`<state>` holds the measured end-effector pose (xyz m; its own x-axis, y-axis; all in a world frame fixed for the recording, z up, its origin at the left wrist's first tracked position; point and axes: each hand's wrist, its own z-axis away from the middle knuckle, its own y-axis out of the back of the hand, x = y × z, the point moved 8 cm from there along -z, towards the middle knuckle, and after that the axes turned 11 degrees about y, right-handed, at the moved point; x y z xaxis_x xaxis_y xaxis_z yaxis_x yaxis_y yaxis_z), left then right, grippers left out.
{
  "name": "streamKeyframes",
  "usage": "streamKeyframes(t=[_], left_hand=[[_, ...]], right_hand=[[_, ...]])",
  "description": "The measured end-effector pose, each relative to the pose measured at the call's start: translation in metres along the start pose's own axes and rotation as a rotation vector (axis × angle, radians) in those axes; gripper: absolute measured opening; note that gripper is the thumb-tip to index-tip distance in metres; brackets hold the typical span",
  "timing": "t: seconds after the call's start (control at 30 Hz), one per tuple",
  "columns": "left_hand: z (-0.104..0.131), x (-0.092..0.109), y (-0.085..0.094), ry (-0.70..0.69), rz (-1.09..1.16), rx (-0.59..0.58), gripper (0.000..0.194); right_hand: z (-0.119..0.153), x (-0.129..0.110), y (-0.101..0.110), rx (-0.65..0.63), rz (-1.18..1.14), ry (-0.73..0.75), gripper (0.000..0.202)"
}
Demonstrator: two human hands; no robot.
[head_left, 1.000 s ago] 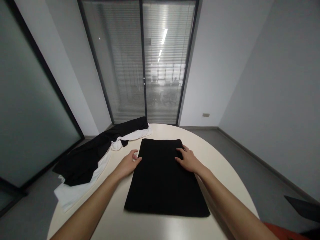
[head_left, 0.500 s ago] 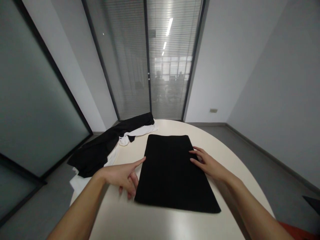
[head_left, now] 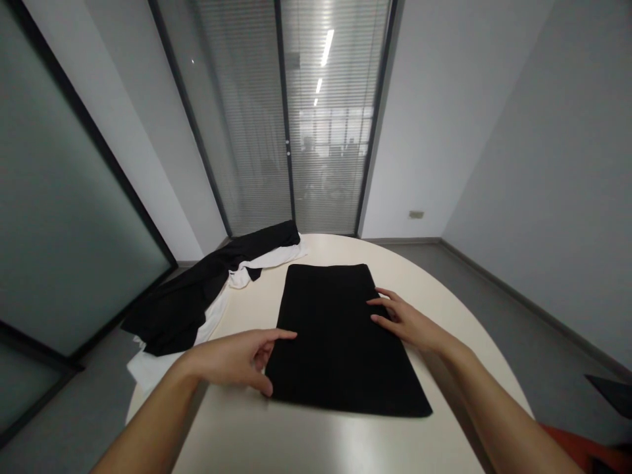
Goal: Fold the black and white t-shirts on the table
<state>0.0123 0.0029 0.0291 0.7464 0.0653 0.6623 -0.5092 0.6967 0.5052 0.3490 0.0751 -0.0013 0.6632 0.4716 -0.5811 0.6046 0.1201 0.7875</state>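
A flat black rectangular piece point(head_left: 336, 339) with slightly rounded corners lies in front of me; whether it is folded cloth or a mat I cannot tell. My left hand point(head_left: 239, 359) is at its near left edge, one finger stretched over the top and another digit low by the corner. The remaining left fingers are partly hidden. On the opposite edge rests my right hand point(head_left: 402, 321), its fingers apart and the fingertips lying on the black surface. Neither hand is closed round anything.
Black clothing point(head_left: 197, 293) lies along the left side of the round cream table point(head_left: 316, 444), with white cloth point(head_left: 160, 365) under it. Glass panels with blinds point(head_left: 326, 164) stand behind the table. Something red point(head_left: 577, 447) shows at the lower right.
My left hand has turned and shifted, and its upper finger now reaches further over the black piece. The right hand stays at the right edge. The view has shifted slightly.
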Motion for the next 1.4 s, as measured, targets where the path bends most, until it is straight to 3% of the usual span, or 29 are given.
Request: streamKeyframes(t=[0.2,0.4,0.6,0.77,0.97,1.1,1.27,1.4], left_hand=[[0.004,-0.025,-0.018,-0.068,0.286,0.094,0.064],[0.005,-0.047,-0.035,-0.101,0.287,0.205,0.041],[-0.002,-0.044,-0.040,-0.045,0.211,0.255,0.041],[-0.004,-0.036,-0.038,-0.100,0.231,0.337,0.040],[0.008,-0.042,-0.033,-0.066,0.412,0.429,0.044],[0.017,-0.045,-0.038,-0.061,0.386,0.405,0.048],[0.016,-0.052,-0.043,-0.074,0.376,0.375,0.051],[0.013,-0.052,-0.045,-0.136,0.492,0.331,0.055]], right_hand=[[0.000,-0.001,0.001,-0.013,0.014,0.007,0.046],[0.001,-0.004,-0.001,-0.061,0.021,0.018,0.051],[0.002,-0.008,-0.003,-0.106,0.046,0.012,0.059],[0.006,-0.014,0.002,-0.110,0.082,-0.002,0.059],[0.048,-0.026,0.015,-0.286,0.088,-0.296,0.054],[0.086,-0.058,0.000,-0.437,-0.212,-0.246,0.058],[0.110,-0.075,-0.007,-0.288,-0.410,-0.178,0.093],[0.117,-0.069,-0.019,-0.257,-0.454,-0.171,0.093]])
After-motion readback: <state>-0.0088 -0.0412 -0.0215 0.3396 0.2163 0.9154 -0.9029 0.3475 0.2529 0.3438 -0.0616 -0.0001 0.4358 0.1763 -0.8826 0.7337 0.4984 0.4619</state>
